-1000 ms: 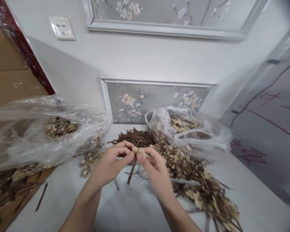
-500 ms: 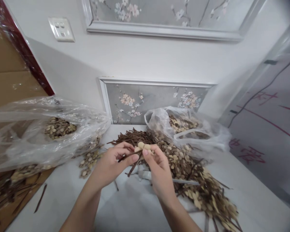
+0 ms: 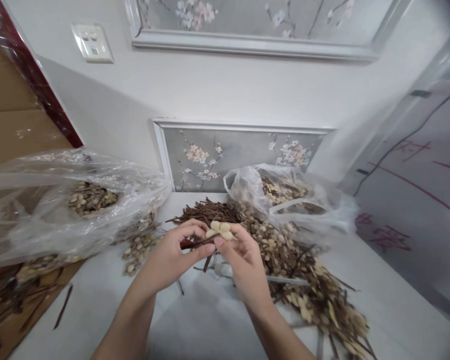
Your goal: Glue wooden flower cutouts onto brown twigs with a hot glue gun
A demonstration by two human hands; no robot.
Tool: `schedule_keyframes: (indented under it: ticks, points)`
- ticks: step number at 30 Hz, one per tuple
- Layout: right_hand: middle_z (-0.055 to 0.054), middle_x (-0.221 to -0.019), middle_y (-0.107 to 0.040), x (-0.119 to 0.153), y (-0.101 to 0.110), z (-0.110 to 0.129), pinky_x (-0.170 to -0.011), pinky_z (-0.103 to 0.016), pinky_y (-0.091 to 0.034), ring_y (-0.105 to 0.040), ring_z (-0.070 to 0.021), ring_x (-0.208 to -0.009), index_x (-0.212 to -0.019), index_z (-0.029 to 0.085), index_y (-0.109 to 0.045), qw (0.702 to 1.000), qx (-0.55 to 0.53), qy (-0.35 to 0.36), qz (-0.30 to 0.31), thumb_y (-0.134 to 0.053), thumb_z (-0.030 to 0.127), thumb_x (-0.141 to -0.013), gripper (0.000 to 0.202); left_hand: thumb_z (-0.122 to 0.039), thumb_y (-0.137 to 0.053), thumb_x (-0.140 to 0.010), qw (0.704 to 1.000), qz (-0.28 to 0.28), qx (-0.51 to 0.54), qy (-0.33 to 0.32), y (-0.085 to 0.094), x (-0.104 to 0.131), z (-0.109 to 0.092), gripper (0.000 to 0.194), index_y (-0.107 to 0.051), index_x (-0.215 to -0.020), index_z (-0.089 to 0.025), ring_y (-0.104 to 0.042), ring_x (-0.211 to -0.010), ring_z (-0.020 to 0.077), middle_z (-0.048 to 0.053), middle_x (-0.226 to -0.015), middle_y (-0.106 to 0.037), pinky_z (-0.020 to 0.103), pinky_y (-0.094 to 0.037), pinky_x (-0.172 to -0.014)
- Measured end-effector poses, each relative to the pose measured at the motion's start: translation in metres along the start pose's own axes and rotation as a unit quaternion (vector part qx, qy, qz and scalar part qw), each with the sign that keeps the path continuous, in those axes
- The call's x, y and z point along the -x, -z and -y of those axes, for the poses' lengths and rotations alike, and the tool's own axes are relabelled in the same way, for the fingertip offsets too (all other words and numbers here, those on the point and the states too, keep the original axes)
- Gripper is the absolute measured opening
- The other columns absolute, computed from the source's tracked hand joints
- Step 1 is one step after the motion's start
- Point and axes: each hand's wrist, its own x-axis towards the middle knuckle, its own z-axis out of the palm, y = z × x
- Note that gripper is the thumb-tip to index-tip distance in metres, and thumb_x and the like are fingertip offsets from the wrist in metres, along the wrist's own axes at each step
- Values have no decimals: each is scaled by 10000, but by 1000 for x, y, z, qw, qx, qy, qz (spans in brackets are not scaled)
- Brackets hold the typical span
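Close together over the white table, both hands hold parts of one small piece of work. Thin dark brown strips (image 3: 195, 244) are pinched between the thumb and fingers of my left hand (image 3: 168, 257). My right hand (image 3: 247, 260) pinches a cream flower-shaped piece (image 3: 219, 229) with rounded petals, its thumb pressing where a brown strip crosses the petals. One strip end hangs down between the hands. Behind them lies a heap of similar brown strips (image 3: 206, 211). The fingers partly hide how strip and petals meet.
On the right, a large pile of cream pieces with brown strips (image 3: 315, 290) spreads below a plastic bag (image 3: 247, 182). Another clear bag (image 3: 33, 220) with round pieces stands left, with loose round pieces (image 3: 137, 252) beside it. A floral-panelled wall (image 3: 247, 90) rises behind.
The cream piece has turned so that more of its petals face me, and my right thumb has shifted slightly left onto the strip. Both hands stay in nearly the same place.
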Motion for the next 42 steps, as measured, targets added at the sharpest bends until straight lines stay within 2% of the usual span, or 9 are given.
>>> schedule_keyframes:
  ticks: [6, 10, 17, 22, 26, 29, 34, 37, 42]
  points:
    - [-55, -976, -709, 2, -2, 3, -596, -214, -447, -592, -112, -687, -1037, 194, -656, 999, 34, -12, 8, -738, 358, -800, 299, -357, -639, -876, 989, -107, -70, -72, 2, 5, 0, 163, -606, -875, -197, -561, -1106, 210, 69, -1098, -580, 305, -461, -921]
    - [-59, -962, -709, 3, -2, 4, -622, -224, -478, -635, -148, -762, -1078, 191, -666, 998, 49, -23, 30, -746, 366, -787, 348, -362, -631, -873, 984, -101, -128, -64, 1, 3, 0, 172, -651, -839, -195, -579, -1070, 214, 71, -1093, -594, 323, -453, -926]
    - [-41, -855, -693, 4, 0, 5, -603, -220, -483, -590, -134, -716, -1182, 188, -662, 993, 76, -29, 90, -699, 356, -831, 391, -374, -640, -859, 991, -95, -91, -35, 4, 0, 3, 226, -687, -748, -182, -609, -1022, 215, 74, -1051, -618, 324, -471, -894]
    - [-46, -920, -704, 4, 2, 7, -673, -254, -511, -594, -147, -756, -1240, 198, -653, 990, 86, -25, 105, -697, 347, -829, 440, -305, -664, -833, 991, -97, -76, -43, 3, -1, 4, 183, -671, -709, -172, -618, -956, 196, 66, -1006, -616, 313, -468, -878]
    - [-38, -902, -698, 5, 5, 10, -677, -264, -495, -575, -135, -715, -1273, 202, -636, 988, 90, -19, 124, -687, 345, -841, 458, -297, -655, -847, 994, -87, -30, -50, 3, -1, 5, 121, -612, -861, -184, -606, -990, 196, 55, -1011, -616, 312, -472, -887]
    - [-42, -910, -702, 7, 7, 11, -693, -259, -472, -598, -148, -773, -1361, 221, -552, 988, 90, -26, 124, -686, 355, -850, 545, -354, -650, -858, 998, -51, -17, -45, 5, -1, 5, 198, -606, -964, -193, -599, -1009, 203, 64, -1045, -619, 319, -474, -899]
    - [-14, -822, -701, 13, 10, 15, -690, -268, -453, -625, -155, -747, -1520, 274, -260, 982, 119, -49, 139, -623, 394, -905, 724, -405, -651, -850, 997, -6, -61, -46, 8, -2, 3, 240, -669, -798, -172, -598, -980, 214, 78, -1030, -611, 324, -452, -912]
    - [-13, -826, -687, 15, 10, 18, -852, -335, -459, -649, -182, -873, -1541, 255, -165, 976, 147, -7, 159, -544, 370, -953, 709, -421, -622, -871, 997, 7, -64, -43, 9, -2, 1, 281, -631, -743, -172, -600, -966, 206, 68, -982, -608, 307, -451, -883]
    - [-6, -827, -626, 16, 9, 18, -843, -320, -458, -612, -157, -822, -1537, 232, -123, 960, 225, 40, 162, -412, 304, -1001, 613, -419, -580, -900, 996, 21, -80, -37, 8, -1, 1, 335, -592, -668, -178, -591, -1017, 212, 60, -993, -614, 304, -426, -920]
